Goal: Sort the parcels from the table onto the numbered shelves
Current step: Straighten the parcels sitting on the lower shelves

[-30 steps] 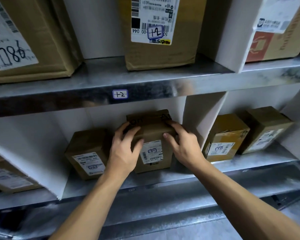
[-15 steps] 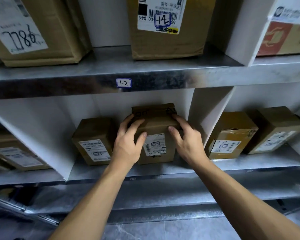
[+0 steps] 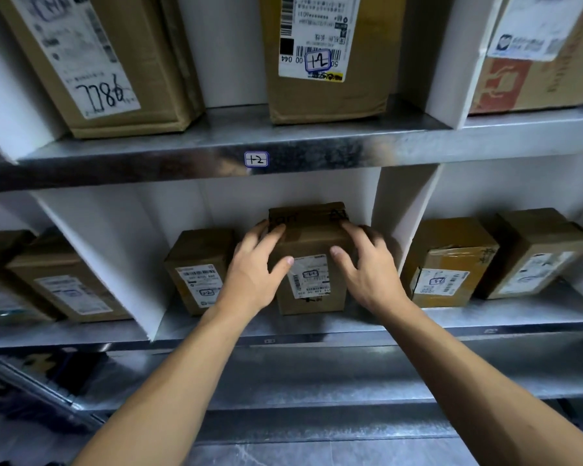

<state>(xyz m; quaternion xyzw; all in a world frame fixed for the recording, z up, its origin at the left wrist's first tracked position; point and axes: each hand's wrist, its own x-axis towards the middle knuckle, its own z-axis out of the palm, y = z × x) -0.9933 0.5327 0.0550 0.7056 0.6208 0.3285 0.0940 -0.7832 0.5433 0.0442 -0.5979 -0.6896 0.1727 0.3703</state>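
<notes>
A small brown parcel (image 3: 312, 238) with a white label stands upright on the metal shelf (image 3: 317, 326), in the compartment under the tag marked 12 (image 3: 255, 159). My left hand (image 3: 253, 274) grips its left side, fingers over the top left edge and thumb on the front face. My right hand (image 3: 367, 267) grips the right side, thumb on the front beside the label. The parcel's right face is hidden behind my right hand.
Another small parcel (image 3: 199, 270) stands just left of the held one. A white divider (image 3: 394, 210) is close on the right, with two parcels (image 3: 448, 264) (image 3: 535, 253) beyond it. Larger boxes (image 3: 327, 62) fill the shelf above. More parcels (image 3: 58, 284) sit at far left.
Both hands stay on the parcel, which still stands in the same compartment. The thumbs have shifted slightly on its front face and the view has moved a little.
</notes>
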